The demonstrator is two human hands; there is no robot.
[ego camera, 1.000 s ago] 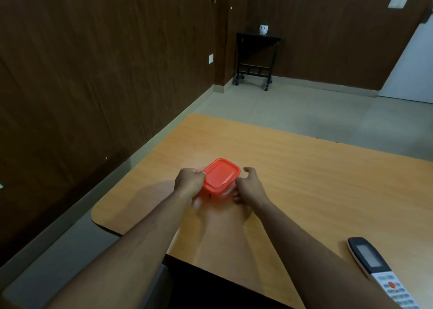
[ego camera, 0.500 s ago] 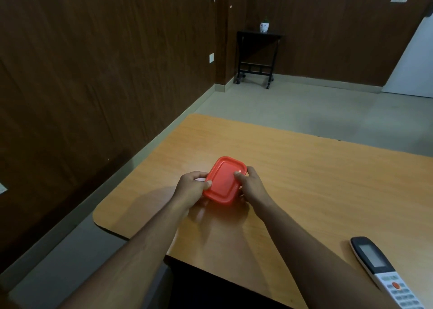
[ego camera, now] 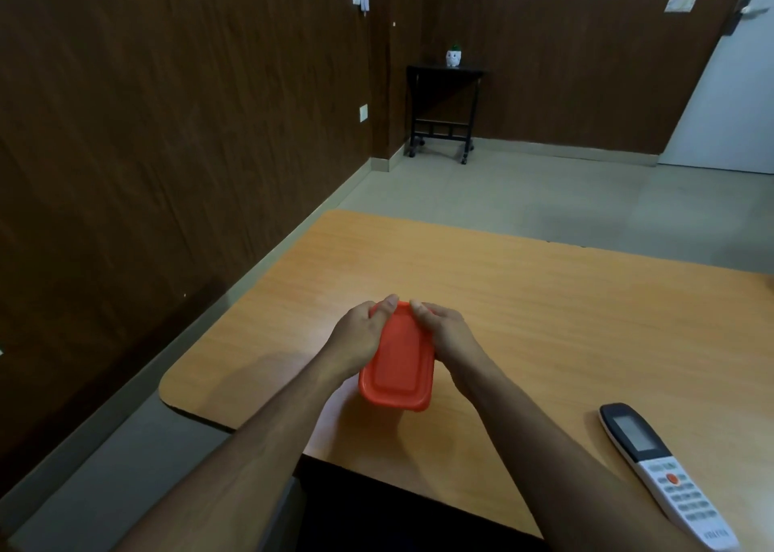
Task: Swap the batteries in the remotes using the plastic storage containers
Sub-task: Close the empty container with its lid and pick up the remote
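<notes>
Right now my left hand (ego camera: pixel 363 337) and right hand (ego camera: pixel 445 334) clasp the small rectangular plastic container with its orange-red lid (ego camera: pixel 398 363) from either side, fingers curled over its far end, above the wooden table (ego camera: pixel 544 300). To open it cleanly I should brace the base with one hand and peel up a lid corner (gently, so nothing spills). Near my right forearm, the white-and-black remote control (ego camera: pixel 661 468) lies on the table.

bare table (ego camera: pixel 523 292) ahead, remote (ego camera: pixel 666 474) right
</notes>
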